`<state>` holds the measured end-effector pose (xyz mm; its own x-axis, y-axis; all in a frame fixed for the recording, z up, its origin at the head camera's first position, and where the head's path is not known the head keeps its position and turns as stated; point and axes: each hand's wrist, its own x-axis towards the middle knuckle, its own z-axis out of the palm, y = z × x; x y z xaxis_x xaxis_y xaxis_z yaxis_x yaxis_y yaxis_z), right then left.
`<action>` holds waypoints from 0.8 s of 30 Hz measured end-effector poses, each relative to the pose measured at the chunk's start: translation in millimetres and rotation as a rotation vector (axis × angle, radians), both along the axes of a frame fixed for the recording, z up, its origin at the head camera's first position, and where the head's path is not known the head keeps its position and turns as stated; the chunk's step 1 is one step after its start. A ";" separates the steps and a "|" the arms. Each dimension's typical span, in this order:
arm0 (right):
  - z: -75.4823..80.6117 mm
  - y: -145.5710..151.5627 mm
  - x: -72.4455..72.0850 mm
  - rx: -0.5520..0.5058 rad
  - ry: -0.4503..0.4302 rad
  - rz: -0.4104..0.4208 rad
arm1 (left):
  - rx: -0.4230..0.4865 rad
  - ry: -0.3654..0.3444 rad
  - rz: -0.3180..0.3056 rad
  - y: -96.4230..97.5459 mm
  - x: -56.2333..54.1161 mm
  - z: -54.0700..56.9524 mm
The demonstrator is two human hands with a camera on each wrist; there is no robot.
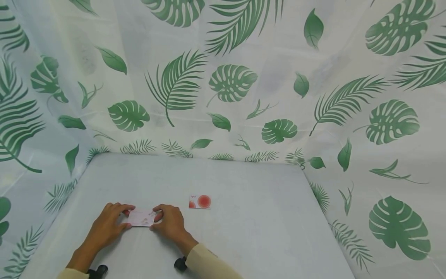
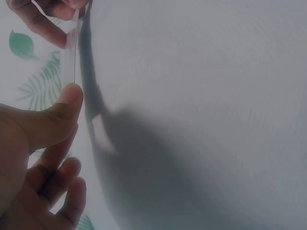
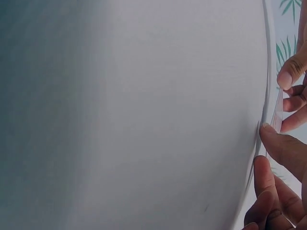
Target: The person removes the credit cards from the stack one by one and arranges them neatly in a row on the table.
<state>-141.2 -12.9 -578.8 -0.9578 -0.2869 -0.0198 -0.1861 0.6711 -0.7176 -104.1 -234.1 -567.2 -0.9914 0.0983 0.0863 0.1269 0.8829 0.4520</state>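
Pale pink card [image 1: 141, 218]: lower left of frame, held at both ends.
Judged light, thin, fairly stiff, perhaps slippery; short ends suit a pinch, keeping the face uncovered. Left to right: left hand [image 1: 107, 226] pinches the card's left end, thumb at the near corner, forearm slanting up from the bottom left; right hand [image 1: 171, 221] pinches the right end, forearm angled in from bottom centre; red-and-white card [image 1: 200, 202] lies apart, right of it, on the white table [image 1: 259, 221].
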 end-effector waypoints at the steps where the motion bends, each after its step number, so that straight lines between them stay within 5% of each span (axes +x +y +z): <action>1: -0.1 -1.4 0.1 0.001 -0.001 -0.003 | -0.001 -0.001 0.001 -1.0 0.2 0.1; 9: 2.2 -13.2 1.8 0.014 0.009 0.001 | -0.010 0.057 0.001 -11.1 4.1 -1.5; 24: 6.8 -29.7 4.3 0.095 0.032 0.031 | 0.007 0.011 0.027 -24.2 8.9 -4.6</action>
<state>-136.9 -42.5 -571.9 -0.9490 -0.3148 -0.0183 -0.2296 0.7296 -0.6441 -95.3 -258.2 -571.8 -0.9927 0.0707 0.0977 0.1079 0.8831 0.4566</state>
